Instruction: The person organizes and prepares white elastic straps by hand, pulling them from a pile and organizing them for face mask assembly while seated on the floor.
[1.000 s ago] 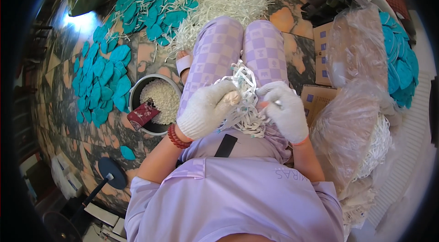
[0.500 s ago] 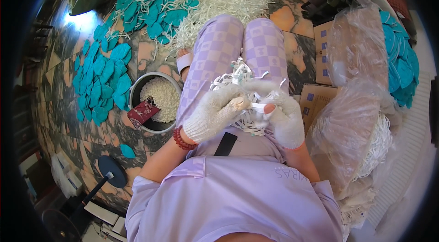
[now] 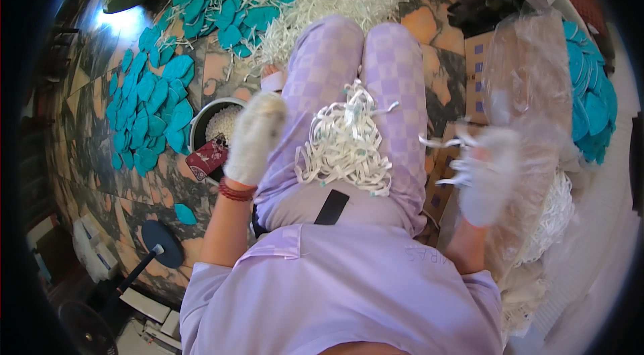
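Pointing left, nearly level lengthwise, white strips [image 3: 444,143] jut from the closed right hand [image 3: 490,177], the left hand's [image 3: 257,137] grip unclear.

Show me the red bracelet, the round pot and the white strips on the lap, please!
Red bracelet [image 3: 237,192]: head view, on the beads midway along the band.
Round pot [image 3: 202,115]: head view, on its upper-left rim.
White strips [image 3: 344,148]: head view, middle of the lap pile.

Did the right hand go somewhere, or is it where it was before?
Yes. The right hand has moved to the person's right, away from the lap and over toward the clear plastic.
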Demonstrator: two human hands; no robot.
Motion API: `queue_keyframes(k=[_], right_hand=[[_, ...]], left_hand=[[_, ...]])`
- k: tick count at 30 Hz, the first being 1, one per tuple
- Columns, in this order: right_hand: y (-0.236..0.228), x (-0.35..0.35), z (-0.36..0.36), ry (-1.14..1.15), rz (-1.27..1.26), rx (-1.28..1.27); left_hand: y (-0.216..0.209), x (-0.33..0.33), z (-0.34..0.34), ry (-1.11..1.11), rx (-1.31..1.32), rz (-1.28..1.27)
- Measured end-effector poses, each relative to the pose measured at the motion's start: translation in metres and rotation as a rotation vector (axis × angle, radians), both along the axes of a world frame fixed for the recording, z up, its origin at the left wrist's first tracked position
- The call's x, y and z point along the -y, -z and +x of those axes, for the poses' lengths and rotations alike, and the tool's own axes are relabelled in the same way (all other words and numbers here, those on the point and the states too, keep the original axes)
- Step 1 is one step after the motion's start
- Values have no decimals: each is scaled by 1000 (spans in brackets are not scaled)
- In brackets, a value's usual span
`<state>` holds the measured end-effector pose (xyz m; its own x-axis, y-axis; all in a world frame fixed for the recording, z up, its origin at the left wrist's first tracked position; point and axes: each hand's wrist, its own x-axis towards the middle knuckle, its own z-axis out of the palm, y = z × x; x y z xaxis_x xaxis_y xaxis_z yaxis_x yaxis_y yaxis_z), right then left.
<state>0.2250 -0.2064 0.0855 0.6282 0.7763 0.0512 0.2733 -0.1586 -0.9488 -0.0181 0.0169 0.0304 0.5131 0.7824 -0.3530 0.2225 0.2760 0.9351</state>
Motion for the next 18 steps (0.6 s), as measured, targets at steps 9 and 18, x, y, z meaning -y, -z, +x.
queue_keyframes(k=[9,18], right_hand=[[69,-100,-26,-199,-637,733],[68,-86,-34,-120,-469,694]], left_hand=[[14,18,23,51,276,-494],[8,13,21,194,85,-388]])
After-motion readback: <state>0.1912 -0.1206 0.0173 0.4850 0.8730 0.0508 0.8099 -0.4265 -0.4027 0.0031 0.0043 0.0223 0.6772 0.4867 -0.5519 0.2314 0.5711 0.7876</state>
